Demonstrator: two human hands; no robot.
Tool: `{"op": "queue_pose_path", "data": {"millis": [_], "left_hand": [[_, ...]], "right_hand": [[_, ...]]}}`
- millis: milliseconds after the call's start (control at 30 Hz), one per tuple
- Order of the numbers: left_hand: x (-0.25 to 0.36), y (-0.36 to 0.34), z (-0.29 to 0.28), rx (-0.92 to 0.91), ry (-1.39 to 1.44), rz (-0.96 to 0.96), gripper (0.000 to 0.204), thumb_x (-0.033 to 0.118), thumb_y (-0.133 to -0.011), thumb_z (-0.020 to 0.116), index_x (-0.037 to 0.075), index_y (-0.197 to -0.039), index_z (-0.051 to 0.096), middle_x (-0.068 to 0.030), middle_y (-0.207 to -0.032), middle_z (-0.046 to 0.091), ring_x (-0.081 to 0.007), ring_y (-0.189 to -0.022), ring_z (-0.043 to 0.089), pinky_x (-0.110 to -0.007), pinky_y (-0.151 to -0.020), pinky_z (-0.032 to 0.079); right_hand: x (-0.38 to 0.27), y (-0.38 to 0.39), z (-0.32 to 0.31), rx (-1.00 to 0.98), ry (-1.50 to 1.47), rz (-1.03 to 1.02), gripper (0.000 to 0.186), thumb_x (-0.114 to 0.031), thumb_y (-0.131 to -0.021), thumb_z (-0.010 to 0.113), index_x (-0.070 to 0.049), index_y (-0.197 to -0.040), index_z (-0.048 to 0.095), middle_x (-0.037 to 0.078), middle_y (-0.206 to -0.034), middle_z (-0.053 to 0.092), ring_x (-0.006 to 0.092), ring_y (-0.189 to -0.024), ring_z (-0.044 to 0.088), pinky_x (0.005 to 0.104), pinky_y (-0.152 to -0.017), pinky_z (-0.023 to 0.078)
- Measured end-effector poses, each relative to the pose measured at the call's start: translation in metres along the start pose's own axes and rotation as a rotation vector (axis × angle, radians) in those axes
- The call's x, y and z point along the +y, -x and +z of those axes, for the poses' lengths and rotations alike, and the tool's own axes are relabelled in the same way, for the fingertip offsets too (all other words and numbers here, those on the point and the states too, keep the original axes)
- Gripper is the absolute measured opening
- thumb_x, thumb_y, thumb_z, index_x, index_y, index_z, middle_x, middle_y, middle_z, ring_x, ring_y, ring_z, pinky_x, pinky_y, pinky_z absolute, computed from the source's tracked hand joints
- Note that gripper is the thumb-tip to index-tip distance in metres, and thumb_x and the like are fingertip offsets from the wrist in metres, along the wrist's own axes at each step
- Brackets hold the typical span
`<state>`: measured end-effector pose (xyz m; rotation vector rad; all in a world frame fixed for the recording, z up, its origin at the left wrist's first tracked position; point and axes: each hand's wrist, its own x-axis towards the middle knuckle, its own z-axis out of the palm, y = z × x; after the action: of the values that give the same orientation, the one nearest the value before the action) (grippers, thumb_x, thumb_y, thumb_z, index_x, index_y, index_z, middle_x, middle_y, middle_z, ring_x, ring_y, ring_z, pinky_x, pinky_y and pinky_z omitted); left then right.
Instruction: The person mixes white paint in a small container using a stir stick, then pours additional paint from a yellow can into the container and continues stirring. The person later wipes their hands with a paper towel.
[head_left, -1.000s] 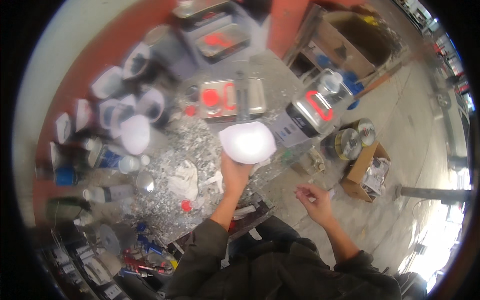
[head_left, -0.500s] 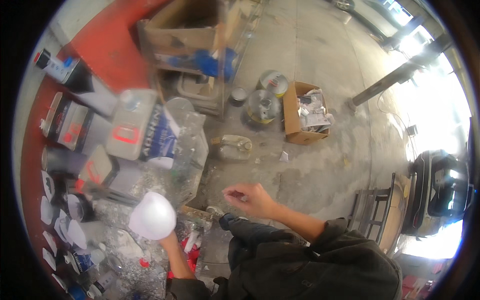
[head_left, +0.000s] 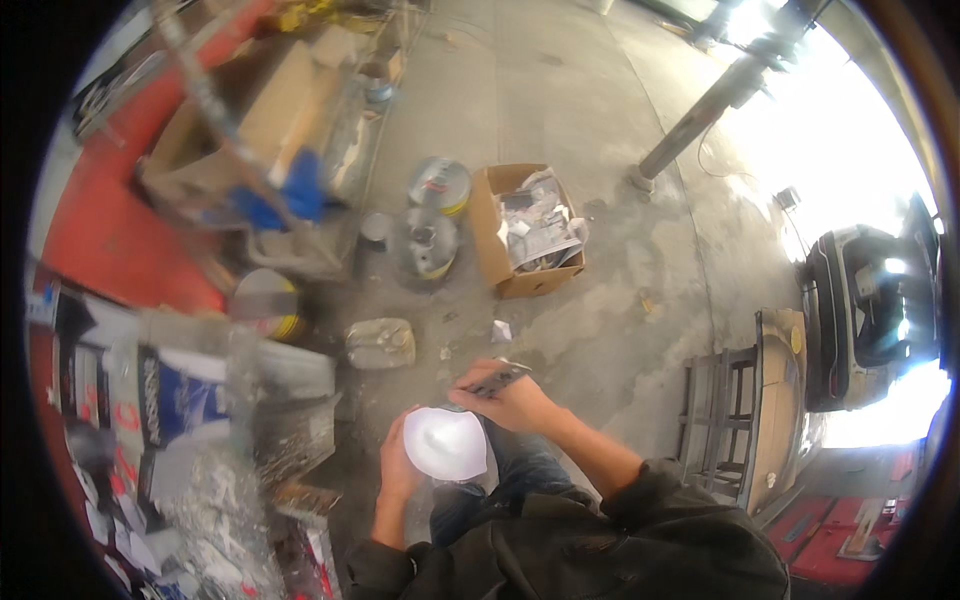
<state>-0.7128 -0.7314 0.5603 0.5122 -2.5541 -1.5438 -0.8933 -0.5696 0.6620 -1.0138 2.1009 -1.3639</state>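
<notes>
My left hand (head_left: 397, 468) is wrapped round the side of a white, round, cup-like vessel (head_left: 445, 443), held above my legs. A pale sheen shows inside it, and I cannot make out whether it contains anything. Just beyond its right rim, my right hand (head_left: 525, 408) pinches a thin dark grey flat tool (head_left: 500, 380). Its near end points toward the vessel's rim; motion blur hides whether they touch.
A crusted workbench (head_left: 225, 530) with tins and bottles stands at left. On the concrete floor are a cardboard box (head_left: 487, 235) of scraps, metal cans (head_left: 424, 245) and a clear plastic jug (head_left: 380, 343). A metal post (head_left: 690, 130) rises farther right; a wooden frame (head_left: 712, 420) leans nearby.
My view has swung right, away from the bench. My left hand has brought the white vessel from over the bench to in front of me, close to my right hand, where the grey tool now shows.
</notes>
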Motion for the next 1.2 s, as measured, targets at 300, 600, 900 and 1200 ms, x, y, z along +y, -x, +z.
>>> {"op": "queue_pose_path", "data": {"millis": [300,600,900,1200], "left_hand": [[-0.006,-0.273,0.224,-0.320,0.149,0.126,0.050,0.005,-0.080,0.069,0.008,-0.129,0.061,-0.0114,-0.134,0.062,-0.0290,-0.130,0.056,-0.038,-0.106,0.046],[-0.097,-0.535,0.433,-0.474,0.000,0.147,0.051,0.010,-0.085,0.067,0.013,-0.135,0.058,-0.0088,-0.141,0.058,-0.0256,-0.132,0.054,-0.036,-0.106,0.045],[-0.244,-0.539,0.506,-0.080,-0.126,-0.229,0.073,-0.013,-0.080,0.060,0.003,-0.148,0.039,-0.0219,-0.140,0.056,-0.0315,-0.118,0.064,-0.038,-0.101,0.048],[-0.216,-0.486,0.470,-0.065,0.230,-0.812,0.051,-0.010,-0.087,0.060,-0.002,-0.136,0.047,-0.0171,-0.132,0.059,-0.0203,-0.088,0.072,-0.028,-0.076,0.057]], "right_hand": [[0.192,-0.025,-0.212,0.252,-0.069,0.361,0.021,-0.010,-0.093,0.066,-0.004,-0.112,0.072,0.012,-0.085,0.066,0.0240,-0.071,0.064,0.0332,-0.066,0.051],[0.437,-0.103,-0.294,0.468,-0.167,0.555,0.029,-0.004,-0.096,0.058,-0.001,-0.125,0.064,0.011,-0.096,0.069,0.0145,-0.077,0.066,0.0259,-0.072,0.050],[0.634,-0.182,-0.247,0.387,-0.222,0.719,0.027,-0.013,-0.099,0.057,-0.001,-0.122,0.065,0.014,-0.088,0.071,0.0188,-0.083,0.071,0.0317,-0.075,0.053],[0.707,-0.193,-0.211,0.368,0.029,0.593,0.018,-0.013,-0.096,0.056,-0.007,-0.112,0.063,0.019,-0.091,0.070,0.0408,-0.085,0.067,0.0445,-0.074,0.052]]}}
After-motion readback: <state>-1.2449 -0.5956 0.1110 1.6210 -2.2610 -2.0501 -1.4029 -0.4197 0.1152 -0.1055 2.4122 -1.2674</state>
